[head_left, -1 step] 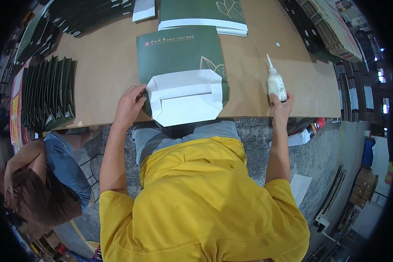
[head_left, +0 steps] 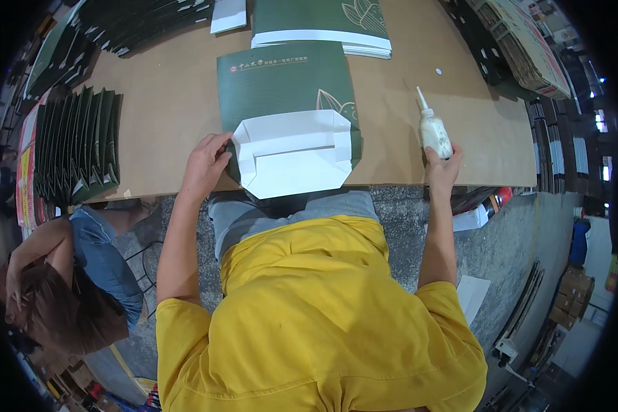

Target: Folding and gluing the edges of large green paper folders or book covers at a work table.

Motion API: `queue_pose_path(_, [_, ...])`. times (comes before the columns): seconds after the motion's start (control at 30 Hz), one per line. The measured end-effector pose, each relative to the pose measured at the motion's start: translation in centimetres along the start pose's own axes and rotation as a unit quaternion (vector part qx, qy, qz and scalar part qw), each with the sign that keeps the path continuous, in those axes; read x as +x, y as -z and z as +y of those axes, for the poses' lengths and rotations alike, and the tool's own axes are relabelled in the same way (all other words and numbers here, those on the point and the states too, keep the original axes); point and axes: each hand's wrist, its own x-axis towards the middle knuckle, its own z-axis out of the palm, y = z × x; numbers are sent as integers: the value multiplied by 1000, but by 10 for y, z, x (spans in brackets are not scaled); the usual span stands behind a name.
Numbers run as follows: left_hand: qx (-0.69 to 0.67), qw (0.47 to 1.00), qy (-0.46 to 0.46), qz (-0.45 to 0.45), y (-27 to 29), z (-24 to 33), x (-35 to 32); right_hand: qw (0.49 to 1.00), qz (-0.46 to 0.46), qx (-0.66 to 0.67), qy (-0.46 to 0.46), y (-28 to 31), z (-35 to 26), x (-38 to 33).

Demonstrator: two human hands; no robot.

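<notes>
A green paper bag [head_left: 275, 86] lies flat in front of me, its bottom end folded open into a white panel [head_left: 299, 172] with angled corners. At the bag's left edge, the fingers of my left hand [head_left: 207, 161] are closed on the green paper beside the white fold. My right hand [head_left: 444, 167], off to the right, is wrapped round the lower part of a squeeze bottle [head_left: 432, 130]. The bottle is translucent with whitish contents, and its thin nozzle points up and away from me, apart from the bag.
A stack of green and white paper bags [head_left: 319, 34] lies beyond. Folded green bags [head_left: 75, 144] stand in a row at the left table edge [head_left: 141, 196]. More dark stacks [head_left: 484, 55] line the far right. To my left, a person [head_left: 82, 275] sits close by.
</notes>
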Motion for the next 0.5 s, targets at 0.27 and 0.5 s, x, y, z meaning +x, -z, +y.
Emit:
queue_pose_path(0.27, [47, 999, -27, 0, 2, 5, 1, 871, 119, -398, 264, -15, 6, -4])
queue_pose_path(0.5, [107, 993, -50, -15, 3, 12, 4, 882, -207, -186, 381, -97, -34, -43])
